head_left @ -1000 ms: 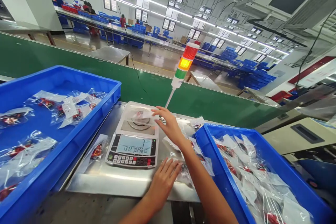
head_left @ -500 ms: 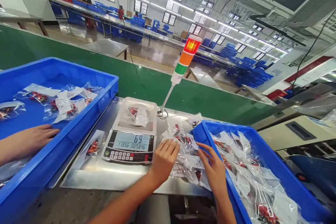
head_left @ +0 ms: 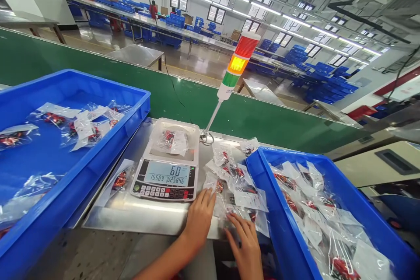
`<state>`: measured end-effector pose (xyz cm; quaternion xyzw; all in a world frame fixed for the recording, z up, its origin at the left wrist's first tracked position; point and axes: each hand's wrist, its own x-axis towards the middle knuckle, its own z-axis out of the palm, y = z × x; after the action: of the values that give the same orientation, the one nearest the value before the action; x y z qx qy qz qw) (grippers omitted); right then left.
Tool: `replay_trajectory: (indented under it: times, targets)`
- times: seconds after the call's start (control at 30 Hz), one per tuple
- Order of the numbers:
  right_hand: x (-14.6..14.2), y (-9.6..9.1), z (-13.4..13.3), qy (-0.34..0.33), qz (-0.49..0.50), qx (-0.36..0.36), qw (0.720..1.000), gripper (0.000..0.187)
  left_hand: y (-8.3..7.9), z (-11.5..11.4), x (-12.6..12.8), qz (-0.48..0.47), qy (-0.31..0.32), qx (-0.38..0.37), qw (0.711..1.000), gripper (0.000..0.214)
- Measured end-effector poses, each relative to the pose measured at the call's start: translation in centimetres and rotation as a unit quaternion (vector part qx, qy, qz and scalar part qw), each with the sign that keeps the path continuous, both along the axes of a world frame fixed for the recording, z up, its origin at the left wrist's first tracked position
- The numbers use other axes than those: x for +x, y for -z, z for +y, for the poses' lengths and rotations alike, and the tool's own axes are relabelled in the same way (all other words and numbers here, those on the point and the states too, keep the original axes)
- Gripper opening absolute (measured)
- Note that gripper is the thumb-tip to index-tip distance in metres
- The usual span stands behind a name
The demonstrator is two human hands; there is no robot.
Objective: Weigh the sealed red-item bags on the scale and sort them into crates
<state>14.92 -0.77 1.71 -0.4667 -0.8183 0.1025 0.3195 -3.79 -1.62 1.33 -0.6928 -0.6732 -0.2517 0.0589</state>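
My left hand point(head_left: 200, 218) rests flat on the steel table, its fingertips against a loose pile of clear plastic bags point(head_left: 236, 192) holding red parts and white labels. My right hand point(head_left: 244, 245) lies on the near edge of that pile, fingers spread, holding nothing. A digital weighing scale point(head_left: 166, 179) stands to the left of both hands, and its display reads 60. One bag point(head_left: 172, 142) lies on its pan, out of reach of either hand.
A blue plastic tray point(head_left: 82, 157) of bags stands to the left, and another blue tray point(head_left: 278, 210) full of bags stands right. One bag point(head_left: 120, 180) lies beside the scale. A signal tower light point(head_left: 238, 63) rises behind the table, before a green conveyor belt point(head_left: 98, 92).
My right hand has left the right tray's rim and moved down onto the pile. The other person's hand has left the left tray. The scale reading has dropped from 69 to 60.
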Motion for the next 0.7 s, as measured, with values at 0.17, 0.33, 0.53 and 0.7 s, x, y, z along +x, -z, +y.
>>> replay_trajectory:
  times: [0.17, 0.33, 0.53, 0.7]
  targets:
    - [0.7, 1.9, 2.0, 0.100, -0.056, 0.059, 0.992, 0.034, -1.8, 2.2, 0.2, -0.018, -0.010, -0.029, 0.999, 0.047]
    - [1.4, 1.3, 3.0, 0.111, -0.002, 0.024, 0.994, 0.037, -2.1, 2.3, 0.0, -0.022, 0.004, -0.046, 0.999, 0.049]
    - [3.0, -3.4, 1.7, -0.001, 0.125, -0.119, 0.985, 0.030, -0.8, 0.9, -0.6, -0.012, 0.021, -0.064, 0.998, 0.070]
    - [0.7, -8.3, 3.1, 0.024, 0.280, -0.200, 0.939, 0.030, -0.5, 0.4, -1.1, -0.016, 0.035, -0.060, 0.997, 0.087]
